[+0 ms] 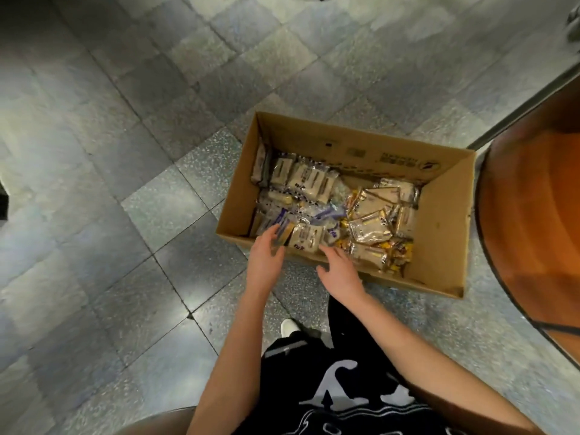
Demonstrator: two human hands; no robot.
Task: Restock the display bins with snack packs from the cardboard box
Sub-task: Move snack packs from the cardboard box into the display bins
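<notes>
The box (441, 243) sits open on the tiled floor (125, 158), just ahead of my feet. It is partly filled with a loose layer of snack packs. Purple-trimmed packs (309, 181) lie in its left part and yellow-trimmed packs (370, 229) in its right part, and the two sorts meet near the middle. The far wall and right wall are bare cardboard with some dark print on the far one.

My left grip (266, 251) is at the near left corner of the box. Its fingers (272, 231) are straight and apart and reach over the near wall to a purple pack at the edge. It holds nothing. The picture is blurred there, so I cannot tell whether the fingertips touch the pack.

My right grip (340, 269) hangs just beside it over the near wall. Its fingers are spread and relaxed above the packs, and it too holds nothing.

Below my arms are my black shirt (332, 400) with a white print and one white shoe (288, 327). To the right of the box stands a round orange-brown piece (533, 199) with a dark rim, close to the box's right wall.
</notes>
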